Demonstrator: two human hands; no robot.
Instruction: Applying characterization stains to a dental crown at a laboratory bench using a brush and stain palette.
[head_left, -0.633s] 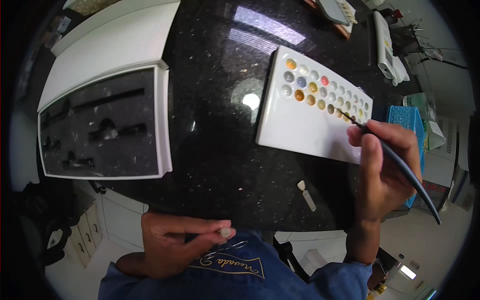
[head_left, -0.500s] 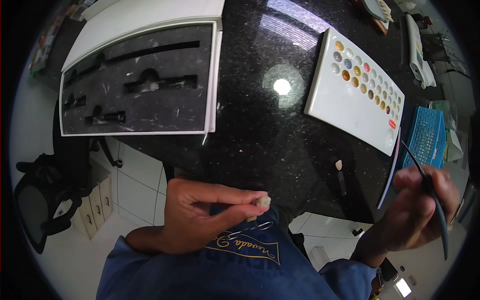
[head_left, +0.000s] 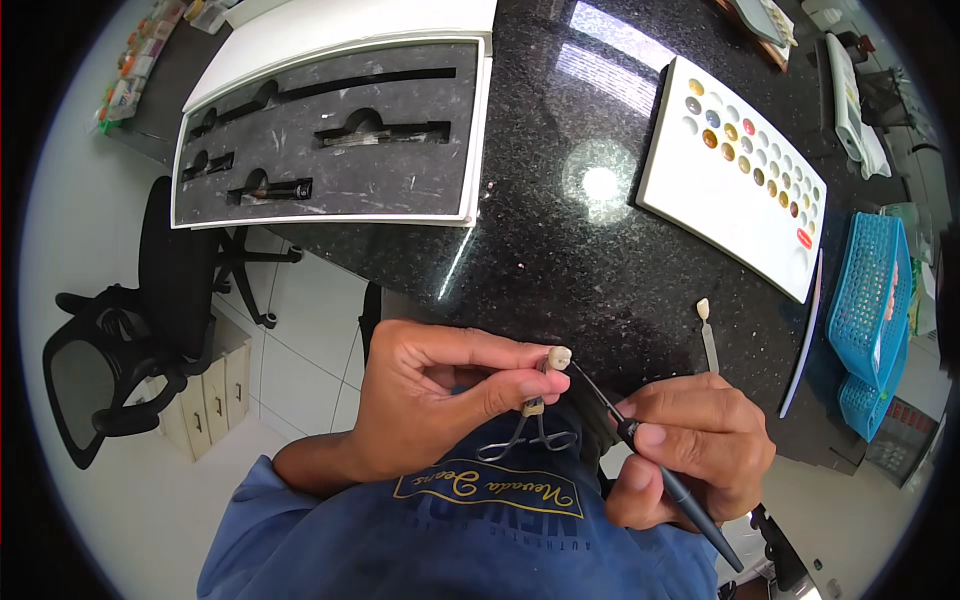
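My left hand [head_left: 440, 395] is closed on a metal clamp [head_left: 515, 436] with looped handles; a small tooth-shaped, cream-white crown [head_left: 559, 357] shows at its fingertips. In my right hand [head_left: 708, 445] is a slim dark brush [head_left: 694, 508], its fine tip just beside the crown; whether it touches, I cannot tell. A tooth-shade tab [head_left: 708, 330] on a flat metal handle lies right of the crown. Beyond it, a white palette [head_left: 700, 205] has several small wells of coloured paste.
An open white box [head_left: 470, 200] with dark foam cutouts lies on the black counter [head_left: 540, 260] at left. Blue perforated baskets [head_left: 860, 300] and a thin pale rod [head_left: 800, 340] are at the right. A black chair [head_left: 160, 260] stands below the counter's left edge.
My right hand and brush have come from over the palette down and left to the crown. My left hand sits higher and further right in the picture, as the view has shifted.
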